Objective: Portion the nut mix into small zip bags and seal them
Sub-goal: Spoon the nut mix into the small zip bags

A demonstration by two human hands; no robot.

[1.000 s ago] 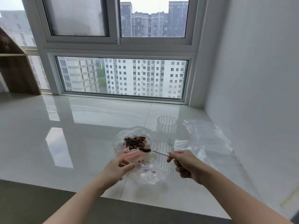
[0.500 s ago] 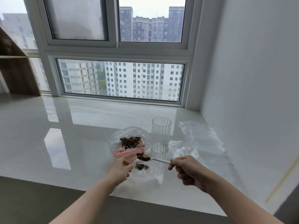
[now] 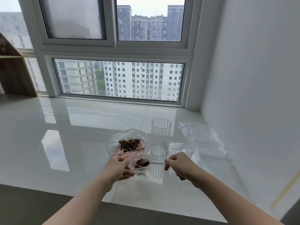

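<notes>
Plastic source bag: a clear bag (image 3: 128, 142) lies open on the glossy white tabletop (image 3: 81, 127), with the nut mix (image 3: 129, 145) heaped inside, just left of a ribbed glass (image 3: 161, 139).
Small zip bag: a clear small bag (image 3: 139, 169) with a pink zip strip is held up at the near side of the source bag, mouth open toward the spoon.
Left hand: the left hand (image 3: 117, 168) has its grip clamped on the small bag's rim, holding it open.
Right hand: the right hand (image 3: 177, 165) has its grip pinched on the white handle of a spoon (image 3: 146, 163).
Spoon load: dark pieces of mix sit in the bowl, which is at or just inside the bag's mouth.
Spare bags: flat clear bags (image 3: 199, 137) lie to the right by the wall; none shows any nuts.
Done so far: apparently only a little; this bag is early in its filling, and no sealed bag is visible.
Left to do: tip this spoonful in, add more, press the zip closed, then fill and seal the spare bags.
</notes>
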